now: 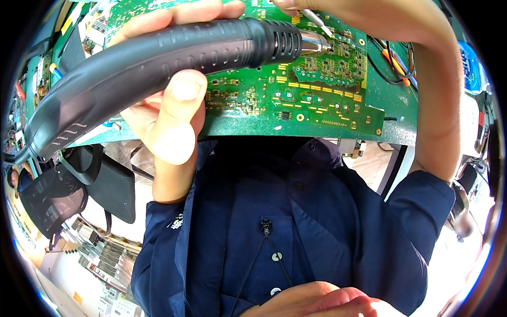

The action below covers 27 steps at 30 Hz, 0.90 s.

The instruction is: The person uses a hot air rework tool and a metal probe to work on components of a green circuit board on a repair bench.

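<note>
My left hand [174, 116] is wrapped around a curved black handheld tool [111, 74], probably a hot-air gun, its thumb pressed along the handle's side. The tool's metal nozzle [312, 43] lies over components on a green circuit board [248, 103]. At the top edge, my right hand [289, 5] grips a slim silver-white pointed instrument [316, 20], whose tip is just above the nozzle, close to the board. The handle hides part of the board and some of my left fingers.
The board lies on a green bench mat [396, 127] with cables and orange-handled tools [401, 71] at right, beside a blue container [469, 66]. More tools and parts crowd the left edge. A black bag-like object [108, 187] is below the bench at left.
</note>
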Tool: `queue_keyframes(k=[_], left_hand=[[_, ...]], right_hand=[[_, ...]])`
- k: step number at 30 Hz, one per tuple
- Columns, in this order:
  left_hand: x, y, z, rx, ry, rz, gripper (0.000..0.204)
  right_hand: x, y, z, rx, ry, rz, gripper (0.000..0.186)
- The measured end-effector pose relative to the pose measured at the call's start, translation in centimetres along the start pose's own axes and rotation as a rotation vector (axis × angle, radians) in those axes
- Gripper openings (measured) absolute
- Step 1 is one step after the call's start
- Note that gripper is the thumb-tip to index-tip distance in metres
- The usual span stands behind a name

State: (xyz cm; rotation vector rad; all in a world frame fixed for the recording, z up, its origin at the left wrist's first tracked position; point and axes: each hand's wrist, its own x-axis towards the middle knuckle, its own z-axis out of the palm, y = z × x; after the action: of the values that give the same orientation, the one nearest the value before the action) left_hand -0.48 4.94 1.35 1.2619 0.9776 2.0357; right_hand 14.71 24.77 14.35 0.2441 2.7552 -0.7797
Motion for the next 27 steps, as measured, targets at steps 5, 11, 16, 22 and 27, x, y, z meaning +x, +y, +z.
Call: queue_keyframes(k=[5, 11, 16, 22, 27], left_hand=[[0.0, 0.0, -0.1, -0.003, -0.001, -0.001, 0.054], [-0.1, -0.2, -0.2, -0.006, -0.004, -0.007, 0.055], [-0.2, 0.1, 0.0, -0.010, 0.011, -0.010, 0.055], [-0.2, 0.1, 0.0, -0.002, 0.012, -0.010, 0.055], [0.1, 0.0, -0.2, 0.001, -0.006, 0.002, 0.055]], right_hand=[[0.0, -0.1, 0.3, -0.030, 0.017, -0.006, 0.035], [0.7, 1.6, 0.4, 0.117, -0.010, -0.006, 0.033], [0.0, 1.7, 1.0, 0.122, 0.099, -0.071, 0.031], [-0.5, 1.8, 1.4, 0.114, 0.141, -0.068, 0.029], [-0.3, 1.9, 1.3, 0.082, 0.159, -0.027, 0.028]])
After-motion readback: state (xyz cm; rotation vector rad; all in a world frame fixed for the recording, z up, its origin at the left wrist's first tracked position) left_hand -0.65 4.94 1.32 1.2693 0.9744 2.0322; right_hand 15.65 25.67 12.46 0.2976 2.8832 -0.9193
